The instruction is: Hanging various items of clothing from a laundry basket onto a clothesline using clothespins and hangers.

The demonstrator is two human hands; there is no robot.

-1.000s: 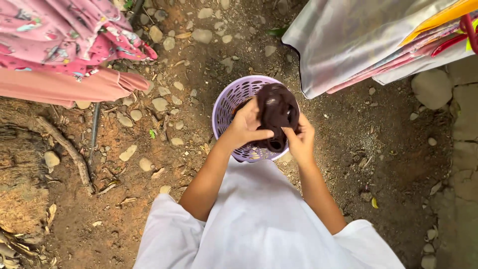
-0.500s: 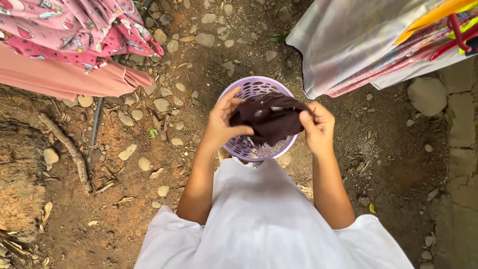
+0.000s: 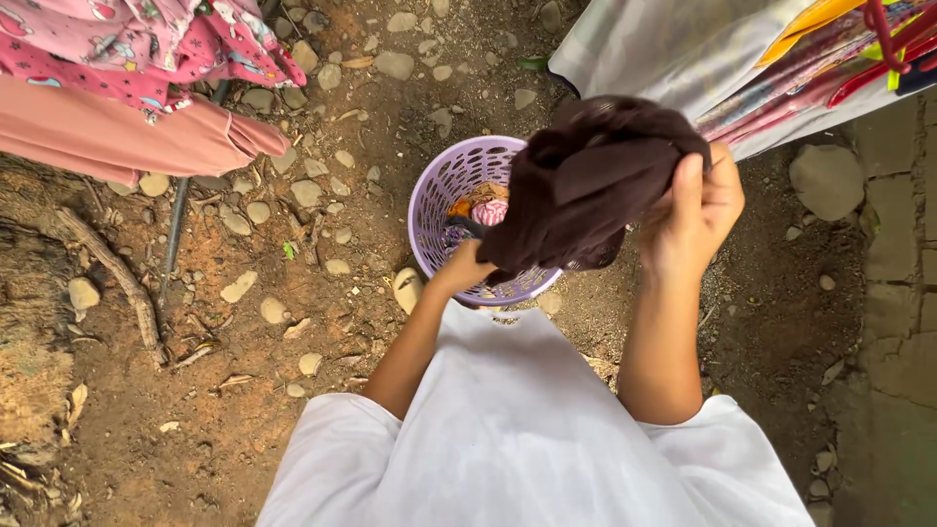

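The right hand (image 3: 698, 210) has its grip clamped on a dark brown cloth (image 3: 590, 181), fingers curled over one bunched edge so that the rest of the fabric hangs down and to the left in loose folds. Raised this way, the cloth sits above and partly in front of the lavender basket (image 3: 439, 200), well clear of the dirt, which seems the sense of the high hold: the fabric stays off the ground. The left hand (image 3: 467, 265) reaches under the hanging cloth at the basket's near rim; the fabric hides its fingers, so whether that grip is together on the lower edge or apart cannot be told

The basket stands on bare ground (image 3: 293, 322) strewn with pebbles, directly ahead of the person's white garment (image 3: 517, 429), within easy reach of both arms. Inside it show small bundled pieces, one orange and one striped pink (image 3: 485, 210). To the upper left hang pink patterned and salmon fabrics (image 3: 127, 88); to the upper right a pale grey sheet (image 3: 673, 44) hangs beside coloured hangers (image 3: 883, 44), all kept up off the soil
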